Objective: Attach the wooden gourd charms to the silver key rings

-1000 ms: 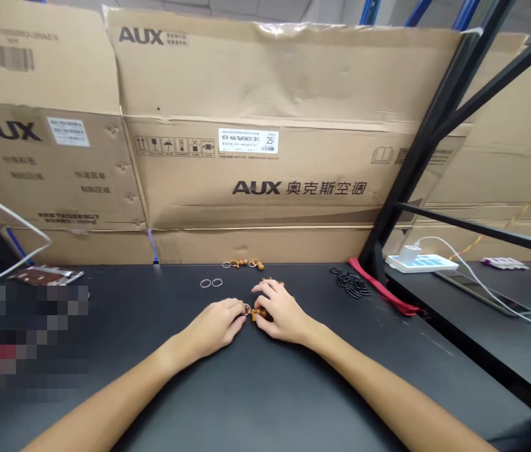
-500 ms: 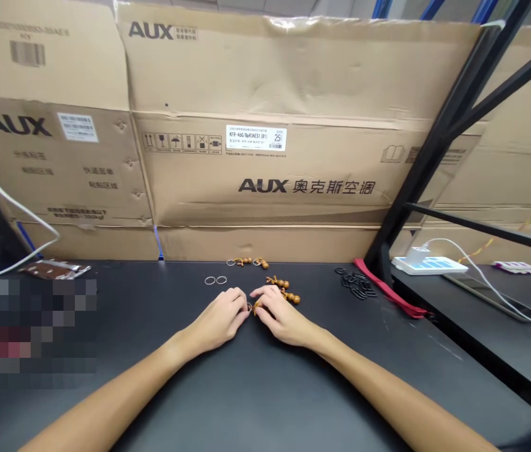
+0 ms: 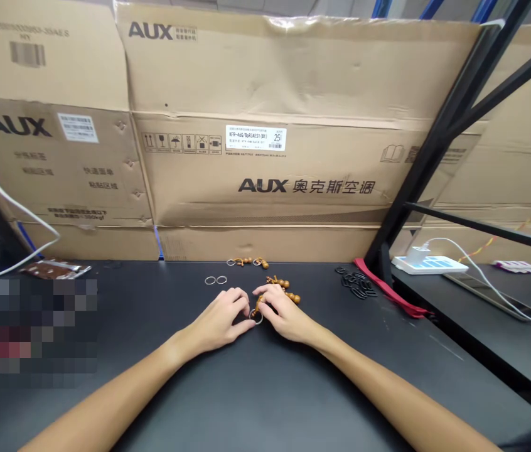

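A silver key ring (image 3: pixel 260 321) sits between my two hands, low over the black table. My left hand (image 3: pixel 223 318) is curled, its thumb tip against the ring's left edge and its index finger close above. A brown cord with small beads (image 3: pixel 255 310) runs at the ring toward my right hand (image 3: pixel 284 316), whose bent fingers pinch it. What hangs from this cord is partly hidden by the fingers. Just beyond my right hand lie brown wooden gourd charms (image 3: pixel 282 284) on cords, one of them partly covered by the hand.
Two loose key rings (image 3: pixel 215 280) lie beyond my left hand. Farther back are gourd charms with rings (image 3: pixel 246 260). Black clasps (image 3: pixel 358 284) are heaped at right beside a red strap (image 3: pixel 388 292). Cardboard (image 3: pixel 265 207) walls off the back; a black metal post (image 3: pixel 402 207) rises right.
The key ring has come into fuller view between my hands, turned toward me. My left thumb has stretched right onto it, and my right fingers have shifted slightly right.
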Demonstrator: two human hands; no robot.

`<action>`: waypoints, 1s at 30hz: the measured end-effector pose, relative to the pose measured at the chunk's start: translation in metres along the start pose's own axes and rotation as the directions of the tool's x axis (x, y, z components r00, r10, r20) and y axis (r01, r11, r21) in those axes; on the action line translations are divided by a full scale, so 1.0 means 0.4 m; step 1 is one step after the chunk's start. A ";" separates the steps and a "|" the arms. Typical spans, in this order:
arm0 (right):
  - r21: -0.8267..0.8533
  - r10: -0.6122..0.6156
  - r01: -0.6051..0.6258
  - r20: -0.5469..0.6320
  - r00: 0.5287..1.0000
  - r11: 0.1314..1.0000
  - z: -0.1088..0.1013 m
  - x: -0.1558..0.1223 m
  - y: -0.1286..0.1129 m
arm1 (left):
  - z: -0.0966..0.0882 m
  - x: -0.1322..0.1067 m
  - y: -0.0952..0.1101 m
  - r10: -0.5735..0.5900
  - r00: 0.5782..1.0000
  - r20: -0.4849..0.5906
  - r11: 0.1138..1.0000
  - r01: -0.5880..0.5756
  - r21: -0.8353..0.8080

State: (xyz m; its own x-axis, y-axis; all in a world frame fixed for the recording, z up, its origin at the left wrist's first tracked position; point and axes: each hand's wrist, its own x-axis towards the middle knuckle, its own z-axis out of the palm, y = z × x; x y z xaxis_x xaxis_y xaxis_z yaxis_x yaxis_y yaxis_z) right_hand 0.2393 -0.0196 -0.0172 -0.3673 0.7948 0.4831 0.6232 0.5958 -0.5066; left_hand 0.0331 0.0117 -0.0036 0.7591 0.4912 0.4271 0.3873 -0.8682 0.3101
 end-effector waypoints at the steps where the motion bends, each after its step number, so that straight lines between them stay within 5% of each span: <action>1: 0.021 0.012 -0.012 0.000 1.000 1.000 0.003 0.000 0.000 | 0.000 0.000 0.003 0.021 1.000 -0.008 1.000 -0.021 0.021; 6: 0.120 0.100 -0.102 0.020 0.995 0.988 0.012 0.003 -0.004 | 0.005 -0.001 0.009 0.128 0.991 -0.042 0.985 -0.122 0.123; 14: 0.203 0.132 -0.145 0.076 0.988 0.968 0.008 0.006 -0.023 | 0.020 0.000 -0.004 0.113 0.988 -0.109 0.982 -0.094 0.164; 23: 0.173 0.200 -0.190 -0.044 0.979 0.966 0.013 0.011 0.003 | 0.018 0.004 -0.011 0.041 0.997 -0.069 0.999 -0.039 0.034; 30: 0.025 0.084 -0.083 -0.065 0.994 0.996 0.014 0.004 0.023 | 0.007 0.014 -0.025 -0.075 0.996 -0.055 0.981 0.064 -0.181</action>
State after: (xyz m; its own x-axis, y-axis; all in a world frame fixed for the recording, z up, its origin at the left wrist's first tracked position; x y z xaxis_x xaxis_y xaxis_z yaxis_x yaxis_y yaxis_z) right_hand 0.2406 -0.0120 -0.0251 -0.2677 0.8330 0.4842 0.6343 0.5307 -0.5622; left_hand 0.0348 0.0230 -0.0068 0.6977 0.5582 0.4490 0.3338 -0.8079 0.4857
